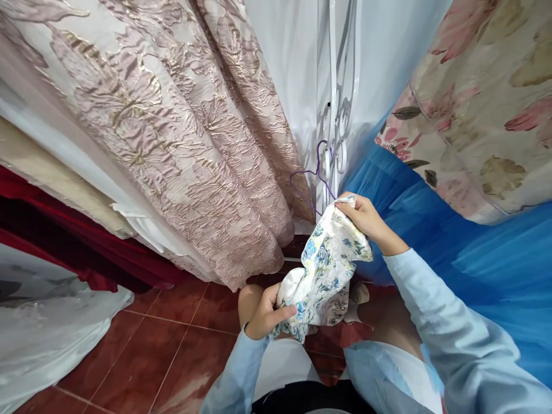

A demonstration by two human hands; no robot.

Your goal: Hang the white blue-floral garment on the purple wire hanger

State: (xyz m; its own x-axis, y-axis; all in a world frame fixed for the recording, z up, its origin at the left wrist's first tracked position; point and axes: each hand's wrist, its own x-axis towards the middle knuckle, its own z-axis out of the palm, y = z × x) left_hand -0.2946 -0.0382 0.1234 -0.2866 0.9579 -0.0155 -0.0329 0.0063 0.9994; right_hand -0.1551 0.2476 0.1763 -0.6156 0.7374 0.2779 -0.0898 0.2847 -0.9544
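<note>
A white garment with blue and yellow flowers (321, 264) hangs bunched between my two hands, above my knees. My left hand (266, 313) grips its lower left end, with the thumb lying on top of the cloth. At the upper right end, my right hand (362, 217) pinches the garment's edge. Just beyond my right hand is a purple hanger (318, 167), its hook up by the white metal rack. The hanger's lower part passes behind the cloth, so I cannot tell whether the garment is on it.
Pink brocade dresses (181, 149) hang to the left, beside dark red fabric (64, 236). A white metal rack (333, 86) stands ahead. To the right hang blue tulle (474, 264) and a floral cloth (466, 132). Red tiles (172, 345) cover the floor.
</note>
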